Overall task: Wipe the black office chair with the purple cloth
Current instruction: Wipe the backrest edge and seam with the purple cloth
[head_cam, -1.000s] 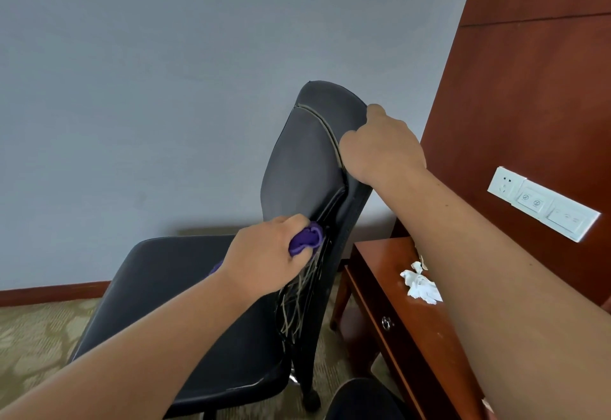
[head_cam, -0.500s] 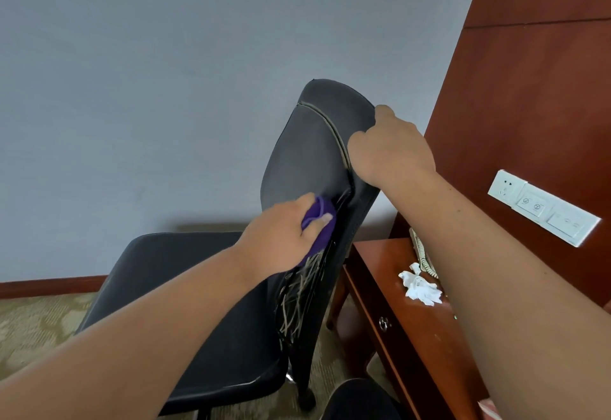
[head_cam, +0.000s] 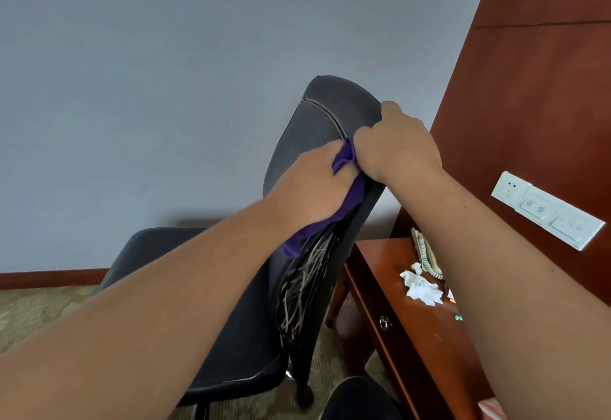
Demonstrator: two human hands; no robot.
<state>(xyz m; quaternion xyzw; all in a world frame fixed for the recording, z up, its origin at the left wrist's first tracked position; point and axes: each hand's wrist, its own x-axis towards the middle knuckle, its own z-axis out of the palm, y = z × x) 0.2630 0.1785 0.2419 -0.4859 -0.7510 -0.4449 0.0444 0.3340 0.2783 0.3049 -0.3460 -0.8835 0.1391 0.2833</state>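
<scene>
The black office chair (head_cam: 317, 128) stands side-on before the grey wall, its backrest upright and its seat to the left. The backrest's lower edge is torn, with pale frayed strands hanging out. My left hand (head_cam: 310, 185) grips the purple cloth (head_cam: 350, 194) and presses it against the backrest's side edge, about halfway up. Part of the cloth trails below my palm. My right hand (head_cam: 396, 145) clasps the backrest's right edge just above, touching the cloth.
A reddish wooden table (head_cam: 413, 320) stands right of the chair, bearing crumpled white tissue (head_cam: 421, 289) and a coiled phone cord (head_cam: 426, 254). A wood wall panel carries a white socket strip (head_cam: 545, 209). A dark round object (head_cam: 360, 399) sits at the bottom edge. Carpet covers the floor.
My left hand has slid the purple cloth upward along the backrest's edge, from the torn lower part to just under my right hand. My right hand keeps its hold.
</scene>
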